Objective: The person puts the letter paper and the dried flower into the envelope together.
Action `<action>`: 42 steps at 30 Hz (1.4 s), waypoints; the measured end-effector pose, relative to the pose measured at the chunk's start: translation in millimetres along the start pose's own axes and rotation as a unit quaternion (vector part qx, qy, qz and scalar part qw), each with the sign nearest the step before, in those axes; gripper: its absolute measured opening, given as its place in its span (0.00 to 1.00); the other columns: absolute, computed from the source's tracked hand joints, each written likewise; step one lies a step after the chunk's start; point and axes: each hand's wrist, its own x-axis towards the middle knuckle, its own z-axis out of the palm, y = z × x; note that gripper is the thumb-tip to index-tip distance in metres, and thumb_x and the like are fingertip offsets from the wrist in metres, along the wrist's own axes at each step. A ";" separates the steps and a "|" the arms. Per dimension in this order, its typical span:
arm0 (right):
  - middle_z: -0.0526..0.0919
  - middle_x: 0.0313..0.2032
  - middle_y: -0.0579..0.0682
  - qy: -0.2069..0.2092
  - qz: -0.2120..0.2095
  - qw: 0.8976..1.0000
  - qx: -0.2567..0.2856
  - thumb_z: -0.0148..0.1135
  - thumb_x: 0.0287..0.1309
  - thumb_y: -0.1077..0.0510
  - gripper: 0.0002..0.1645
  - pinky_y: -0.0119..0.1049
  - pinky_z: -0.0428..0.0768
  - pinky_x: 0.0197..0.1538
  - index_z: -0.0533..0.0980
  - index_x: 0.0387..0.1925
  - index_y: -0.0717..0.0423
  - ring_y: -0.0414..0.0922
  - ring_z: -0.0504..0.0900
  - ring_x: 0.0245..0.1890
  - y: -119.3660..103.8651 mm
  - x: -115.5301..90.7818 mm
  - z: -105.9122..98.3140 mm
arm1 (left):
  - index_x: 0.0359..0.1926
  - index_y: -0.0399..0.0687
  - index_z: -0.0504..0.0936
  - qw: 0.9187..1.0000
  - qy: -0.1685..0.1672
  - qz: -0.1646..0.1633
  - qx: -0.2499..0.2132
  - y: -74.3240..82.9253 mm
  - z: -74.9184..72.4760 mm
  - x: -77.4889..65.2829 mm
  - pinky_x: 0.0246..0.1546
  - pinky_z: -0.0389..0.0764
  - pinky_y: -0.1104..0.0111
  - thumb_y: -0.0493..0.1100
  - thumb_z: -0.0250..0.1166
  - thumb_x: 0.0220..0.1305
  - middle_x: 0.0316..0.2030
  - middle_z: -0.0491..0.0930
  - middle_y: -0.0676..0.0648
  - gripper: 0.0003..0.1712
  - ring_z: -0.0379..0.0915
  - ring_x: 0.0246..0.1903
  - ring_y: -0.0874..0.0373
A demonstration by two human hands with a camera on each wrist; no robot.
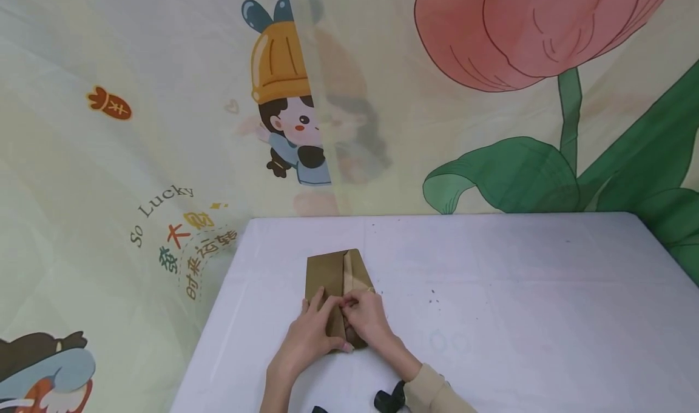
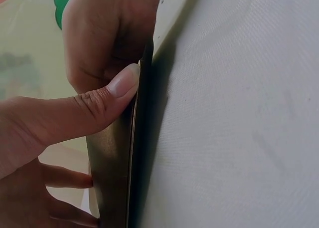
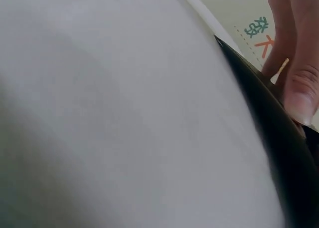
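Note:
A brown paper envelope (image 1: 324, 270) lies on the white table, a lengthwise seam with a lighter strip along its right half. My left hand (image 1: 314, 334) rests on its left part, fingers spread and straight. In the left wrist view that thumb (image 2: 99, 106) presses the envelope's near edge. My right hand (image 1: 368, 316) has its fingers curled and pinches the envelope's flap along the seam; the exact pinch is partly hidden by the fingers. The right wrist view has the envelope's dark edge (image 3: 271, 133) slightly lifted from the table, with a thumb and fingers against it.
Near the table's front edge, beside the right sleeve (image 1: 434, 392), sits a black curved object (image 1: 389, 398). Another black piece (image 1: 319, 409) is cut off at the frame's bottom. Small dark specks (image 1: 433, 298) dot the white tabletop (image 1: 519, 316). A printed curtain (image 1: 180, 97) hangs behind.

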 end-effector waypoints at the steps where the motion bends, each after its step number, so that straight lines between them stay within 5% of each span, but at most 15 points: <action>1: 0.90 0.28 0.55 -0.015 0.008 1.000 0.008 0.65 0.57 0.73 0.07 0.26 0.79 0.25 0.86 0.34 0.64 0.34 0.81 0.19 0.1 0.1 -1.2 | 0.65 0.64 0.73 1.000 -0.001 -0.001 0.000 0.2 0.3 -0.3 0.45 0.71 0.22 0.60 0.82 0.43 0.76 0.57 0.28 0.47 0.51 0.66 0.10; 8: 0.89 0.44 0.62 -0.125 0.082 0.980 0.132 0.56 0.68 0.70 0.14 0.37 0.88 0.41 0.82 0.50 0.71 0.49 0.90 0.41 -3.0 -2.3 -19.6 | 0.69 0.60 0.70 1.000 -0.006 0.006 0.005 -0.1 3.2 -2.4 0.44 0.72 0.23 0.60 0.82 0.44 0.76 0.57 0.29 0.51 0.50 0.67 0.11; 11: 0.88 0.42 0.64 -0.127 0.104 0.973 0.166 0.54 0.68 0.71 0.16 0.40 0.89 0.41 0.78 0.54 0.75 0.53 0.91 0.39 -5.1 -4.6 -25.6 | 0.73 0.55 0.67 1.000 -0.009 0.007 0.013 -0.2 5.3 -2.6 0.44 0.73 0.24 0.61 0.82 0.44 0.76 0.56 0.28 0.56 0.50 0.67 0.11; 14: 0.88 0.38 0.63 -0.110 0.103 0.976 0.159 0.54 0.67 0.72 0.15 0.39 0.89 0.39 0.78 0.52 0.75 0.53 0.91 0.35 -5.6 -6.2 -28.9 | 0.75 0.52 0.66 1.000 -0.010 0.006 0.029 -0.7 7.1 -1.6 0.45 0.75 0.26 0.62 0.81 0.44 0.76 0.56 0.28 0.59 0.50 0.68 0.11; 18: 0.88 0.35 0.61 -0.095 0.079 0.985 0.119 0.55 0.66 0.72 0.12 0.35 0.88 0.36 0.80 0.46 0.72 0.51 0.90 0.32 -2.6 -7.8 -33.3 | 0.73 0.52 0.70 0.999 -0.004 0.008 0.050 -1.2 8.8 2.6 0.45 0.76 0.27 0.62 0.81 0.44 0.76 0.58 0.28 0.56 0.51 0.68 0.13; 24: 0.90 0.39 0.52 -0.069 -0.016 0.997 -0.014 0.59 0.68 0.67 0.09 0.31 0.84 0.41 0.85 0.43 0.63 0.45 0.89 0.38 1.5 -10.5 -43.1 | 0.67 0.53 0.76 0.996 0.016 0.007 0.092 -3.4 13.4 12.0 0.48 0.77 0.30 0.69 0.73 0.53 0.73 0.62 0.28 0.45 0.57 0.67 0.15; 28: 0.91 0.40 0.48 -0.053 -0.062 0.994 -0.078 0.62 0.68 0.65 0.08 0.34 0.85 0.46 0.86 0.43 0.57 0.43 0.88 0.41 2.9 -10.5 -49.7 | 0.63 0.50 0.79 0.992 0.042 0.008 0.116 -4.0 15.2 20.1 0.49 0.78 0.33 0.68 0.69 0.60 0.71 0.65 0.27 0.39 0.62 0.64 0.17; 36: 0.90 0.45 0.50 -0.044 -0.098 0.982 -0.155 0.63 0.67 0.64 0.08 0.47 0.83 0.56 0.86 0.44 0.56 0.49 0.88 0.51 5.5 -9.4 -61.1 | 0.47 0.38 0.84 0.975 0.126 0.033 0.179 -6.0 16.5 36.5 0.35 0.83 0.51 0.60 0.70 0.65 0.54 0.78 0.32 0.27 0.78 0.43 0.37; 42: 0.89 0.47 0.48 -0.028 -0.124 0.971 -0.204 0.65 0.66 0.62 0.08 0.47 0.82 0.57 0.85 0.44 0.53 0.46 0.86 0.53 10.4 -15.7 -69.8 | 0.41 0.34 0.85 0.979 0.121 0.023 0.165 -3.2 15.4 41.1 0.38 0.84 0.49 0.60 0.69 0.66 0.53 0.81 0.36 0.29 0.79 0.46 0.36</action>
